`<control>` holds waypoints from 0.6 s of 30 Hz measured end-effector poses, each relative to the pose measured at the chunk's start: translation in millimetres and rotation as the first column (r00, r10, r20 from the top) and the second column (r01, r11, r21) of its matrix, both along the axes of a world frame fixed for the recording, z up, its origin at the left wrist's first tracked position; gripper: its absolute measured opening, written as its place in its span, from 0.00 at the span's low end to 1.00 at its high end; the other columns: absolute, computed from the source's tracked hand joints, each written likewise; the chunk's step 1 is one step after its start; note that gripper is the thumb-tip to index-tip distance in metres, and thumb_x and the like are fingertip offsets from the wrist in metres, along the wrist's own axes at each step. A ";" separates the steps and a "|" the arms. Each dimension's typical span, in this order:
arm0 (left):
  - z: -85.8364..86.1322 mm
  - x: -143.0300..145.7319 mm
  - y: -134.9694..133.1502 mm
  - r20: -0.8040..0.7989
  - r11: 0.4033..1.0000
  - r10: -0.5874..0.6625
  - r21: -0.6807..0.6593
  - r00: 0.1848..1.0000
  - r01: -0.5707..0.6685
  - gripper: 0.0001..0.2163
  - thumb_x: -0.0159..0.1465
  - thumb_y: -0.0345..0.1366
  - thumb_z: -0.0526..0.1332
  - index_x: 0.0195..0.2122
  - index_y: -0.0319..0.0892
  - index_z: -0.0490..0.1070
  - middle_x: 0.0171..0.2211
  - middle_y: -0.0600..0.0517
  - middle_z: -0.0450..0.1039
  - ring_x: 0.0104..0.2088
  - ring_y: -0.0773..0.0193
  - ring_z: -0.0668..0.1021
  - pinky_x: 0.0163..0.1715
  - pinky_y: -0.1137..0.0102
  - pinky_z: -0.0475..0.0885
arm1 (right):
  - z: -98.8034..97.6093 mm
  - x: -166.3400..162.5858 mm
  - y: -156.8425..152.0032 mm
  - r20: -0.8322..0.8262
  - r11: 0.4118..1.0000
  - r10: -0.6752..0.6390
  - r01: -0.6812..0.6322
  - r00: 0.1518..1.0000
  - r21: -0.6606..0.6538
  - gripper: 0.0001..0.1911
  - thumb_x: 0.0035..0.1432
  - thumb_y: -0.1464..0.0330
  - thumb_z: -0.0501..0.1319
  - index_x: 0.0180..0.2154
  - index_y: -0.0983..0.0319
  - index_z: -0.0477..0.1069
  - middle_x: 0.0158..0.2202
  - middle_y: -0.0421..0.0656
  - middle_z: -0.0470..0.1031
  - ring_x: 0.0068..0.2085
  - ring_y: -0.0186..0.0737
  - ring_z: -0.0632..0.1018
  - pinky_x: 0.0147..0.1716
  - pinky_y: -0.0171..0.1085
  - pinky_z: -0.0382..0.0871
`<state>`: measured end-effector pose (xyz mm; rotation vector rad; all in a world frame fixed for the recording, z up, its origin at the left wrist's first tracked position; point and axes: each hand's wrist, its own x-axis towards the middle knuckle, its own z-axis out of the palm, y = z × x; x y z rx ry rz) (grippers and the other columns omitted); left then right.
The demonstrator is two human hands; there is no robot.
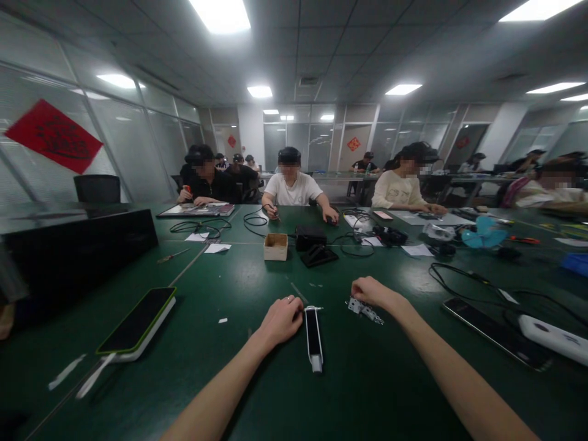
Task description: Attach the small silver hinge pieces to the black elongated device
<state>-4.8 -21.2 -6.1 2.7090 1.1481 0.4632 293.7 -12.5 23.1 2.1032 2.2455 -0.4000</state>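
While hands [281,320] sit apart, box [275,252] ahead, phones [140,320] flanking

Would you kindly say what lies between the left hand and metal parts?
The head view shows a slim white-framed object between the left hand and metal parts.

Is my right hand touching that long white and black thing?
Apart: the head view shows green tabletop between your right hand and the long white and black thing.

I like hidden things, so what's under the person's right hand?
Grey, metal-looking pieces stick out below the right hand. Whatever the hand itself covers can't be seen.
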 end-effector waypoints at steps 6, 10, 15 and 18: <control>0.4 0.1 -0.7 0.012 1.000 0.002 -0.001 1.000 -0.002 0.04 0.63 0.30 0.53 0.36 0.43 0.65 0.36 0.52 0.69 0.35 0.64 0.73 0.35 0.71 0.65 | -3.6 4.3 -2.0 -0.038 0.990 -0.136 0.135 0.990 -0.026 0.07 0.52 0.73 0.59 0.32 0.64 0.76 0.34 0.47 0.78 0.34 0.37 0.78 0.29 0.29 0.63; -1.7 0.2 -0.1 0.027 1.000 0.005 -0.016 1.000 -0.004 0.04 0.63 0.30 0.53 0.37 0.43 0.65 0.35 0.52 0.68 0.34 0.64 0.72 0.34 0.71 0.65 | -6.5 7.4 2.3 -0.049 0.978 -0.200 0.196 0.979 -0.066 0.07 0.50 0.73 0.59 0.32 0.64 0.76 0.33 0.47 0.78 0.33 0.37 0.78 0.27 0.29 0.64; -0.3 -0.9 -0.7 0.022 1.000 0.004 -0.018 1.000 -0.003 0.04 0.63 0.31 0.53 0.37 0.43 0.65 0.36 0.52 0.68 0.34 0.64 0.72 0.34 0.71 0.65 | -7.6 7.0 9.7 -0.034 0.963 -0.245 0.239 0.969 -0.126 0.09 0.49 0.66 0.62 0.31 0.66 0.76 0.33 0.49 0.78 0.32 0.39 0.78 0.26 0.30 0.64; 0.7 -1.1 -1.1 0.022 1.000 -0.004 -0.016 1.000 0.004 0.04 0.63 0.31 0.53 0.36 0.42 0.65 0.36 0.52 0.68 0.35 0.64 0.72 0.34 0.71 0.65 | -7.4 6.6 9.3 -0.020 0.958 -0.258 0.253 0.966 -0.137 0.11 0.50 0.64 0.61 0.32 0.66 0.75 0.33 0.49 0.78 0.33 0.39 0.78 0.26 0.31 0.65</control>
